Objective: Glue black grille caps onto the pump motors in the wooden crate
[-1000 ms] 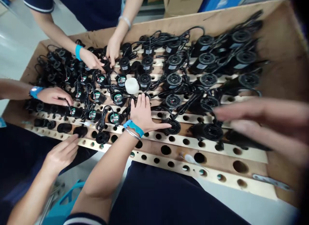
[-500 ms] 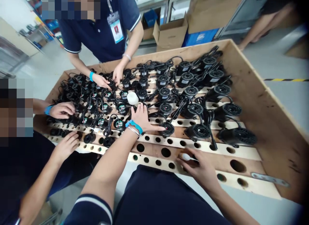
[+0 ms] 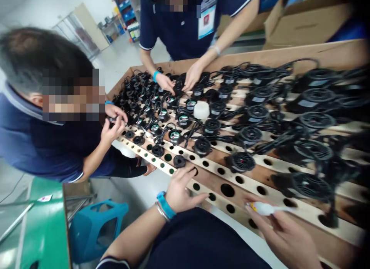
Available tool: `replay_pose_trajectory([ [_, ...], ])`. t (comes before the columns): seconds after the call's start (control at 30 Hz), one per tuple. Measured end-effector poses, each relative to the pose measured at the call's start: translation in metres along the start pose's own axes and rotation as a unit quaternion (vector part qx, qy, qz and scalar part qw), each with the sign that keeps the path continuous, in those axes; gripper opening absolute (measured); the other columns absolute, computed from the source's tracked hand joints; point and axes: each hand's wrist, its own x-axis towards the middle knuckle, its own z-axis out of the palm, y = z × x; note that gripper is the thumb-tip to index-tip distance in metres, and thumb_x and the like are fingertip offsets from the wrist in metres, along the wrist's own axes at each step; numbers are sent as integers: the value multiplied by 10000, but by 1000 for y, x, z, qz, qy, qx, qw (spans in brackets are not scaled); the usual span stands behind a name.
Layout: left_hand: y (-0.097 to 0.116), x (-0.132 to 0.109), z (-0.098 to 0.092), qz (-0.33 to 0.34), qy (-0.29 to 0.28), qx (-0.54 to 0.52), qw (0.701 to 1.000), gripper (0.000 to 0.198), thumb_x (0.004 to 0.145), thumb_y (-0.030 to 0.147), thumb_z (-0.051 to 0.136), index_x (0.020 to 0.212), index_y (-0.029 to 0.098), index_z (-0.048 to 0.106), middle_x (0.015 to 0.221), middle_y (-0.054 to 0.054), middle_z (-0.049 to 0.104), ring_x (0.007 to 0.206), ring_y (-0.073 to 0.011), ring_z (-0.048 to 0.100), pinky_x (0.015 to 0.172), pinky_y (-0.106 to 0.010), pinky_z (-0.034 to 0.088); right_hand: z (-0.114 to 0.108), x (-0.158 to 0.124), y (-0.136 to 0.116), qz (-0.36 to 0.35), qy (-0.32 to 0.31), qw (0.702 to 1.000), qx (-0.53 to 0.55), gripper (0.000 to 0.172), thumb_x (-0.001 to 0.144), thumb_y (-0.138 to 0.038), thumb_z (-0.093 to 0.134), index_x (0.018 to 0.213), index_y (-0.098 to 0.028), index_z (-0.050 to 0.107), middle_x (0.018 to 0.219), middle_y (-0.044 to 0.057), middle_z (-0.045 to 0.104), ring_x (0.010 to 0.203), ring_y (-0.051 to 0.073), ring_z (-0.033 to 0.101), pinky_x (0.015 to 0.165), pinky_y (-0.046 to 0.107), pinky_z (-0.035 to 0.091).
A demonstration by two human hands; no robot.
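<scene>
My left hand (image 3: 183, 190), with a blue band and a bracelet at the wrist, rests at the near edge of the wooden rack (image 3: 202, 180), fingers spread and nothing in them. A small white bottle (image 3: 263, 208) with a thin pale tip pointing right is held in my right hand (image 3: 285, 230) at the lower right. Round black motor-like units (image 3: 243, 161) with coiled cables stand in rows on the perforated strips. Some units on the left show green boards (image 3: 175, 135). A round white piece (image 3: 201, 110) lies among the units.
Across the rack a person (image 3: 185, 30) has both hands on a black unit. Another person (image 3: 49, 138) at the left holds a small dark part. A blue stool (image 3: 98, 226) and a green surface (image 3: 43, 222) are at lower left. Cardboard boxes (image 3: 306, 28) stand behind.
The view has swung left. My left hand has drawn back from among the units to the near edge. My right hand still has the white bottle. The left person's hands have come together.
</scene>
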Motion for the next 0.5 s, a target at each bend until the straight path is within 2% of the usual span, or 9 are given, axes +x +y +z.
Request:
replay_pose_trajectory([
  [0.1,-16,-49,-4,-94,58,10,994,591,709,437,695,1218,175,547,1186,-151,645,1105,-273,611,938,-483,528,9,15,-15,85,-56,993,56,201,597,-621,628,777,-553,681,845,6,710,823,407,653,782,580,525],
  [0.2,-34,-58,-15,-141,112,27,983,533,741,381,669,1211,160,549,1170,-150,653,1093,-272,616,928,-495,533,24,34,-31,150,-67,979,121,233,579,-668,621,728,-507,700,644,54,628,633,339,621,631,523,531],
  [0.27,-47,-46,-25,-135,134,37,981,516,743,378,671,1191,147,559,1164,-153,656,1099,-267,613,942,-486,527,37,46,-45,167,-87,965,182,271,610,-662,617,794,-482,703,539,51,517,506,256,517,485,442,476],
  [0.33,-62,-25,-35,-119,143,43,982,509,737,398,683,1162,140,573,1152,-150,661,1098,-258,614,952,-464,526,52,58,-60,159,-96,954,234,270,636,-619,645,853,-463,682,490,23,438,447,201,418,401,370,371],
  [0.4,-77,-1,-42,-106,133,48,984,513,734,425,687,1150,145,579,1151,-140,662,1094,-246,615,950,-440,532,68,71,-73,136,-75,952,265,237,639,-567,687,836,-442,647,452,-6,394,418,174,366,386,329,286],
  [0.5,-98,35,-49,-88,96,60,990,532,733,460,678,1156,153,578,1164,-131,658,1095,-241,616,969,-435,521,92,86,-86,113,-20,954,278,180,669,-493,711,794,-394,628,440,-26,384,408,161,354,415,326,263],
])
